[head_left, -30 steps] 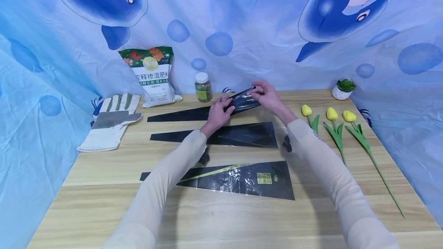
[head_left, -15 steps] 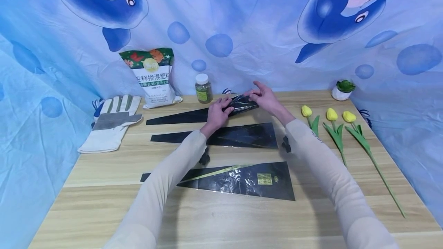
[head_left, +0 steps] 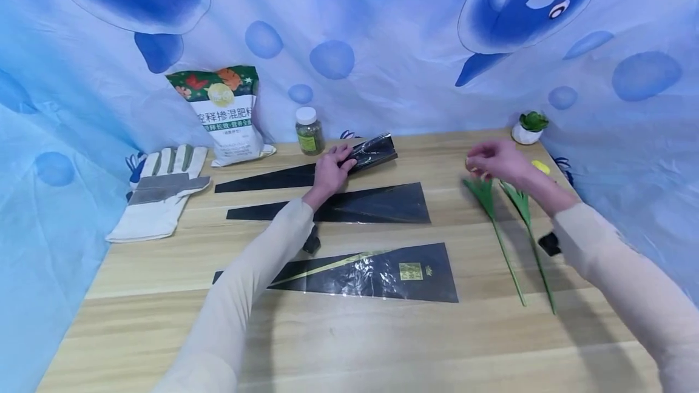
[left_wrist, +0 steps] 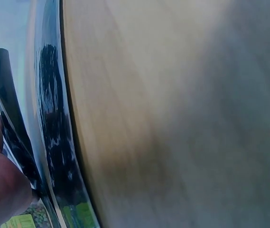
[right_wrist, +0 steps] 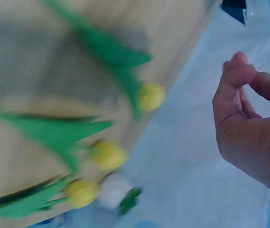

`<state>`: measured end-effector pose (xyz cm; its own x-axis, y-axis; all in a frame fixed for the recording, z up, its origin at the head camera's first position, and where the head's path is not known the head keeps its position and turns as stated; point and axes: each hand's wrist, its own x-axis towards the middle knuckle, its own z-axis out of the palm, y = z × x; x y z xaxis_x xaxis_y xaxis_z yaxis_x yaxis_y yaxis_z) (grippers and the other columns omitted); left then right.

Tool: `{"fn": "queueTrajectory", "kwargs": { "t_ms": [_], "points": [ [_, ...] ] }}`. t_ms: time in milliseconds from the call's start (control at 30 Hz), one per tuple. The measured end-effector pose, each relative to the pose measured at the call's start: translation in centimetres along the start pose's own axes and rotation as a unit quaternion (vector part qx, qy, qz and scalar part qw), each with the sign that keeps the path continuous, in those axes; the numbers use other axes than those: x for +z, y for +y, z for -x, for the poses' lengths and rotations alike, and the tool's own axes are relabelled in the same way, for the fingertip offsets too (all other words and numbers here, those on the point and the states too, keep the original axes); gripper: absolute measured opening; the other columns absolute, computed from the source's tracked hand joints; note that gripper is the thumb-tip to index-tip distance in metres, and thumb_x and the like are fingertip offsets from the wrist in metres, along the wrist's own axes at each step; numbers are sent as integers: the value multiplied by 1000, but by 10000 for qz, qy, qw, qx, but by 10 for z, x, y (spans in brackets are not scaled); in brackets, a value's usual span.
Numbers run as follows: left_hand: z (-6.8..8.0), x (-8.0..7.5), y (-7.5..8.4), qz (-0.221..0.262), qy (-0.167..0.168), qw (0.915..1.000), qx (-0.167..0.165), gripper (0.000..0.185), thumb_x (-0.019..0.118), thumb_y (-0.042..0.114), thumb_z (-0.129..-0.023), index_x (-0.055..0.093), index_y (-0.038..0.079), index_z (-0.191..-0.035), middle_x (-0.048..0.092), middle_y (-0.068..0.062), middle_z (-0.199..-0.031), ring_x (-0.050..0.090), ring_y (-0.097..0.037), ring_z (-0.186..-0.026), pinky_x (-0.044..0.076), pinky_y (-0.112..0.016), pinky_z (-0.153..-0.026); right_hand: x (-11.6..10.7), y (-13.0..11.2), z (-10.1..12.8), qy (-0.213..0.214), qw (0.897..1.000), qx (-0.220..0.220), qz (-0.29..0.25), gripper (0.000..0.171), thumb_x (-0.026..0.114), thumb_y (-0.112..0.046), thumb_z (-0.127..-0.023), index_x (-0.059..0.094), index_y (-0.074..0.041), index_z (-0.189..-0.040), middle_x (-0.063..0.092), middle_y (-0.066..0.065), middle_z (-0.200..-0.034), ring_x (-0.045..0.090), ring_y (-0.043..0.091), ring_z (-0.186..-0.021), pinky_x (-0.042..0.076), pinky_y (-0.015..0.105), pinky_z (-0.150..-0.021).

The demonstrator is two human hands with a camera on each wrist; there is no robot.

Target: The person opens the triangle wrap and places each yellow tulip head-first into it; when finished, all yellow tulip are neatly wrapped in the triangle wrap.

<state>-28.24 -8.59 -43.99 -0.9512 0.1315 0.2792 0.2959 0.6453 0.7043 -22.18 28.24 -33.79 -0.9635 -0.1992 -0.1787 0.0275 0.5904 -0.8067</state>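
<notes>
Our right hand (head_left: pixel 494 161) had left the black sleeve (head_left: pixel 371 153) and reached the tulips (head_left: pixel 491 211), fingers loosely curled, holding nothing. Our left hand (head_left: pixel 330 170) kept pinching the sleeve at the bench's (head_left: pixel 382 344) far side.

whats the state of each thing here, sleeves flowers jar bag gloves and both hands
far sleeve: wide end lifted and puffed open, held by left hand
middle sleeve: flat
near sleeve: flat
tulips: lying on the table
jar: upright, lid on
fertilizer bag: standing
gloves: lying flat
potted plant: upright
left hand: grips far sleeve
right hand: over tulip heads, grip unclear
</notes>
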Motion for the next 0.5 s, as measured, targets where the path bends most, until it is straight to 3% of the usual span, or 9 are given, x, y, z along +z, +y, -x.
{"fn": "queueTrajectory", "kwargs": {
  "t_ms": [167, 233, 300, 367, 500],
  "points": [
    [-1, -2, 0, -17, -43, 10000, 29, 39, 69, 16, -97, 62, 2, -133, 56, -12, -140, 40, -37, -139, 30, -41, -115, -9, 35, 44, -332, 9984, 441, -77, 36, 56, -7, -102, 48, 17, -128, 70, 15, -87, 67, 21, -72, 56, 36, -58],
    [-1, -2, 1, -4, -43, 10000, 56, 39, 69, 16, -97, 62, 2, -132, 56, -12, -140, 40, -38, -139, 30, -41, -115, -8, 46, 59, -359, 9985, 182, 364, 29, 58, -4, -101, 54, 16, -122, 69, 14, -85, 67, 24, -70, 55, 35, -55],
    [0, -3, 2, -2, -12, 10000, 73, 38, 69, 15, -96, 63, 2, -132, 56, -13, -140, 41, -38, -138, 30, -42, -115, -6, 55, 69, -284, 9923, -403, 1140, 22, 63, -1, -97, 61, 12, -116, 69, 11, -84, 65, 23, -69, 54, 34, -54],
    [0, -4, 2, -4, 20, 10000, 76, 38, 70, 15, -96, 63, 2, -131, 56, -13, -139, 42, -39, -138, 31, -42, -114, -5, 63, 76, -115, 9721, -1225, 1997, 18, 68, 4, -91, 67, 7, -108, 70, 8, -85, 66, 22, -71, 54, 35, -56],
    [0, -2, 0, -4, 37, 10000, 35, 39, 70, 15, -96, 63, 1, -131, 56, -13, -140, 42, -39, -138, 31, -42, -114, -1, 75, 80, 203, 9104, -2683, 3143, 26, 78, 13, -76, 73, -2, -97, 70, 4, -85, 67, 21, -74, 56, 38, -62]
  ]
}}
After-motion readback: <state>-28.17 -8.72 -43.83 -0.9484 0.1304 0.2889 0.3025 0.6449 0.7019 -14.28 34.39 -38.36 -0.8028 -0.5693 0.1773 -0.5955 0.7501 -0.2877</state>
